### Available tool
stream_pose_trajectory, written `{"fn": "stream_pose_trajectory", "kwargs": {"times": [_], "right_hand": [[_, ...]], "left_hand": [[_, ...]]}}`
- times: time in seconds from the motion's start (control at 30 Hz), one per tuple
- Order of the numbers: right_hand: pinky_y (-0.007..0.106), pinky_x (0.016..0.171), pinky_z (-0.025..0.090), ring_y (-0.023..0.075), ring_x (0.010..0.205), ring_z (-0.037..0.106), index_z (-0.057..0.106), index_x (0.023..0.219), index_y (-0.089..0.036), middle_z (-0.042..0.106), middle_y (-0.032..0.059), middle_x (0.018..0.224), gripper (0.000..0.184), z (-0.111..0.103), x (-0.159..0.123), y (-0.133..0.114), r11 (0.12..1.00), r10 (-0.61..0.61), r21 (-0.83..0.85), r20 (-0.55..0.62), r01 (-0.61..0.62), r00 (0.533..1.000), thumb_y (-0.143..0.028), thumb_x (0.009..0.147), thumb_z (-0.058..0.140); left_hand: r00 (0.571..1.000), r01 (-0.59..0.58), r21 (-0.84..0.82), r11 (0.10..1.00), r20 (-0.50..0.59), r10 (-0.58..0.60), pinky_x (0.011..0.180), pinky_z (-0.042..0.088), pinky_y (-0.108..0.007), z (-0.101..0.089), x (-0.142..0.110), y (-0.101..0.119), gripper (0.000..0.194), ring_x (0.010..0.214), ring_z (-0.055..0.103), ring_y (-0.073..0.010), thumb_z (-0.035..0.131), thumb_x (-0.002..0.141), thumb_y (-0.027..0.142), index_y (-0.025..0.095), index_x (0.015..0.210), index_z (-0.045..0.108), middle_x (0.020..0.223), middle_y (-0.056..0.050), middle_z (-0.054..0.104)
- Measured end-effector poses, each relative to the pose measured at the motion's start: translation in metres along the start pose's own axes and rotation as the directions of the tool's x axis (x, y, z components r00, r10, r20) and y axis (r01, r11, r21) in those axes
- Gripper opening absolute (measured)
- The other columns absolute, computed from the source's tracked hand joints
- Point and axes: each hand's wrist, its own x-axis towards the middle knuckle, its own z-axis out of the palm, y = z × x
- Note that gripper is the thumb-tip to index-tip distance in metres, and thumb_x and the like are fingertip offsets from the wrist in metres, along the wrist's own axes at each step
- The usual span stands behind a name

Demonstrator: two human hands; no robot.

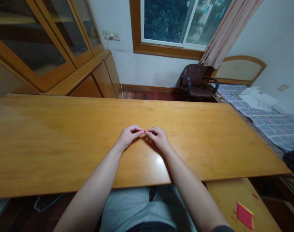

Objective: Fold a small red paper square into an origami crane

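Between my fingertips is a small, thin red piece (144, 130), perhaps a narrow strip; most of it is hidden by the fingers, so its kind cannot be made out. My left hand (129, 135) pinches its left end between thumb and forefinger. On the other side, my right hand (158, 137) pinches the right end, and the two sets of fingertips almost meet. Both hands are just above the wooden table (64, 138), near its middle.
Faint pale specks (178, 148) lie right of my hands. At lower right, a red and yellow flat packet (245, 216) rests on a lower wooden surface (224, 190). Beyond the table stand a glass-door cabinet (71, 64), an office chair (194, 77) and a bed (265, 119).
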Motion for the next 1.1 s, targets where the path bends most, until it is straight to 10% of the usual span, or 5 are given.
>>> {"fn": "stream_pose_trajectory", "kwargs": {"times": [1.1], "right_hand": [[0.026,0.06,0.049,0.0122,0.058,0.058,0.072,0.1,-0.022,0.07,0.0037,0.089,0.021,0.0012,0.0006,0.0027,0.998,-0.055,-0.044,-0.086,0.052,0.995,-0.035,0.085,0.066]], "left_hand": [[0.972,-0.168,0.216,0.962,-0.124,0.198,0.073,0.049,-0.027,0.005,-0.0031,0.0031,0.01,0.079,0.061,-0.0154,0.066,0.082,0.027,0.017,0.082,0.068,0.083,-0.003,0.064]]}}
